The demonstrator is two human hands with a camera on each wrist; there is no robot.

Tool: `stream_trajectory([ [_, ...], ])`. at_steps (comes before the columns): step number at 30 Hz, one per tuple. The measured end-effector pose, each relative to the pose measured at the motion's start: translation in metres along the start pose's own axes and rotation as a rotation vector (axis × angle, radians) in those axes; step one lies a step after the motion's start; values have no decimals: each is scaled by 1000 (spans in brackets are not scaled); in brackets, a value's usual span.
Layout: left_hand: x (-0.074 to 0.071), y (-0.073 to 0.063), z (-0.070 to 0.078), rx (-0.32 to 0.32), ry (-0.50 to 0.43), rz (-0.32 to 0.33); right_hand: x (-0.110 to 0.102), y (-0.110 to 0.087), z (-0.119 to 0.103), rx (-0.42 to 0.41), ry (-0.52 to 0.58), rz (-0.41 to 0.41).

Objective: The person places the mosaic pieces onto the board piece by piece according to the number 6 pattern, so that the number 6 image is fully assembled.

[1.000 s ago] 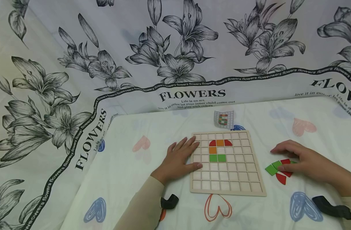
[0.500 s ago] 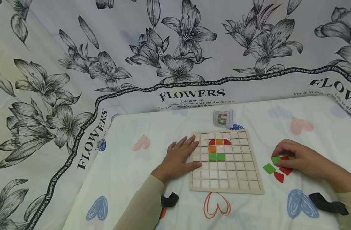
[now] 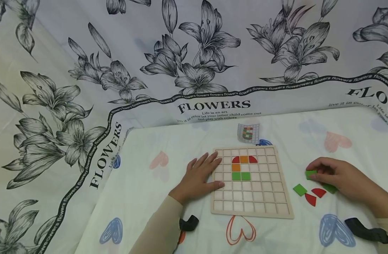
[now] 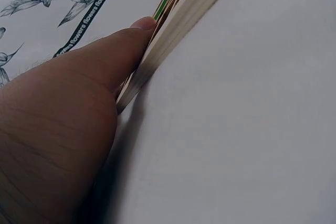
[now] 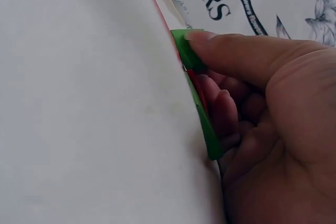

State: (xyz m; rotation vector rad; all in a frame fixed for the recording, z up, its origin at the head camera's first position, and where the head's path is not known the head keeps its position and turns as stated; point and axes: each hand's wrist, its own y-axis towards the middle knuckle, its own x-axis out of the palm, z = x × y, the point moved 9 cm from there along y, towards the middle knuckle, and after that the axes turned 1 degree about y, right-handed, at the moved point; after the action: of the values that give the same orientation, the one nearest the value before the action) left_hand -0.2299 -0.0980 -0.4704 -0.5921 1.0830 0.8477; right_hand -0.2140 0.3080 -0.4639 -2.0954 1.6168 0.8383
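Observation:
My left hand (image 3: 197, 178) lies with fairly straight fingers on the left edge of a wooden grid board (image 3: 254, 203). In the left wrist view its thumb (image 4: 143, 23) rests at the board's edge. Red quarter-round, orange and green tiles (image 3: 240, 176) sit in the board's upper cells. To the board's right, my right hand (image 3: 343, 176) pinches a green square tile (image 3: 310, 175) between thumb and fingers. Beneath that hand lies another green tile (image 3: 329, 188), partly hidden; in the right wrist view a red piece (image 5: 198, 90) shows by the curled fingers.
A loose green tile (image 3: 299, 190) and two red quarter-round tiles (image 3: 310, 199) lie between board and right hand. Behind the board stands a small pattern card (image 3: 248, 133). The surface is a white cloth (image 3: 143, 211) with printed hearts; a flower-printed curtain (image 3: 162, 84) hangs behind.
My right hand has pinched a green tile out of the small pile and drawn it slightly away from the loose green one. The red pieces have shifted. My left hand stays on the board.

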Motion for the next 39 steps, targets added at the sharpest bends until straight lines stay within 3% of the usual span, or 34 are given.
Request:
stream_trajectory([
  [11,1,2,-2,-13,15,-13,-8,-2,14,37,191,40],
  [26,0,3,-1,4,17,0,-16,-8,20,143,246,88],
  [39,2,1,-3,-15,10,-15,-18,-5,5,59,258,108],
])
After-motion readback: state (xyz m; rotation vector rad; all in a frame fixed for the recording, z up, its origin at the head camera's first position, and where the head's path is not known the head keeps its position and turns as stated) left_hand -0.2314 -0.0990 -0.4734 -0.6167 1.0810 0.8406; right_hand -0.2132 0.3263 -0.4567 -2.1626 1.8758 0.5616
